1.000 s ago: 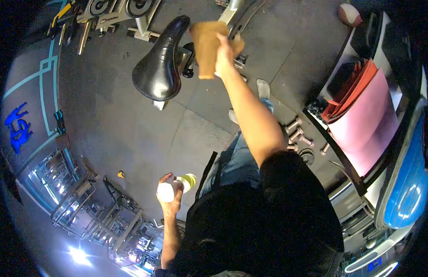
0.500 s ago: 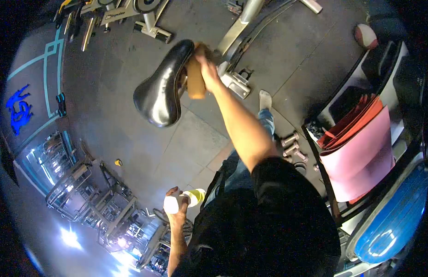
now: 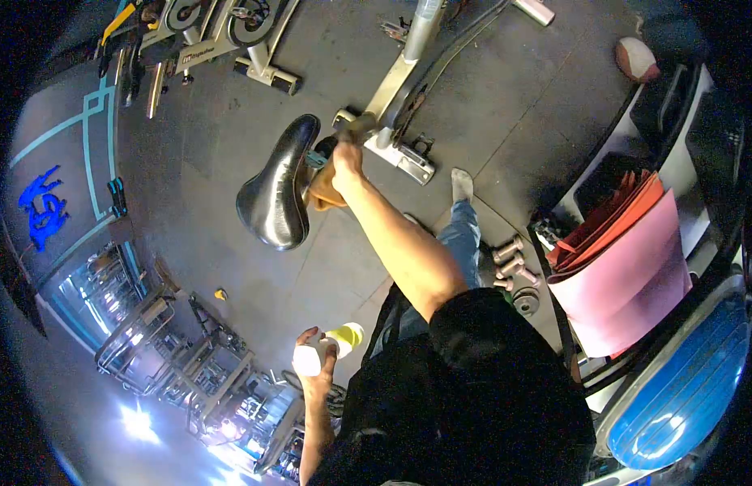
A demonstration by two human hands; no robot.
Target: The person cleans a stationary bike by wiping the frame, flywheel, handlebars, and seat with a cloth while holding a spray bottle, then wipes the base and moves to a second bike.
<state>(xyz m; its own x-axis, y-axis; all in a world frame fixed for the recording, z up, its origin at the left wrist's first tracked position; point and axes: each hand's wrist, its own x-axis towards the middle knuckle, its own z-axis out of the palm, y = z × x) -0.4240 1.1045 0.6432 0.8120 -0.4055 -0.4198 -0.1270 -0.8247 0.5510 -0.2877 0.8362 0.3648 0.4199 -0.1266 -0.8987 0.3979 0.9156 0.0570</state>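
A glossy black bike saddle (image 3: 279, 190) is left of centre. Beside its right edge my right hand (image 3: 346, 166) is wrapped round a brown cloth (image 3: 325, 193), which hangs folded below the fingers. Part of the saddle's post shows between saddle and hand. At the lower middle, my left hand (image 3: 318, 356) holds a white bottle (image 3: 309, 359) with a yellow-green part (image 3: 347, 336) sticking out to the right.
Exercise bike frames (image 3: 392, 89) stand at the top. Several dumbbells (image 3: 512, 263) lie on the floor near my foot. On the right are a rack with red and pink mats (image 3: 627, 275), a ball (image 3: 637, 60) and a blue balance dome (image 3: 684, 381). Gym machines stand lower left.
My right hand and the brown cloth have moved down and left beside the saddle. My left hand still holds the bottle. The view has shifted slightly.
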